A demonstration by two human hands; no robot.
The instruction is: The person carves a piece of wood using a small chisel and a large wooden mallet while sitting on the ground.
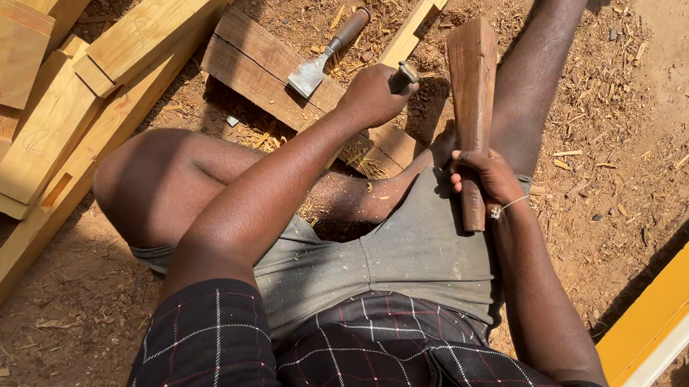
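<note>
Two hands engaged — left hand fingers closed around one chisel; right hand fingers gripping one wooden mallet. One spare chisel lies on a plank.

1. The left hand closes round a tool handle; only its stub shows, and the blade is hidden behind the fist.
2. The right hand covers the middle of the wooden mallet's shaft.
3. The yellow beam is cut off by the right and bottom edges.
4. The stacked planks run out past the top and left edges.
5. The split board passes under the left forearm, hiding its near end.
6. The right foot is cut off at the top edge.
</note>
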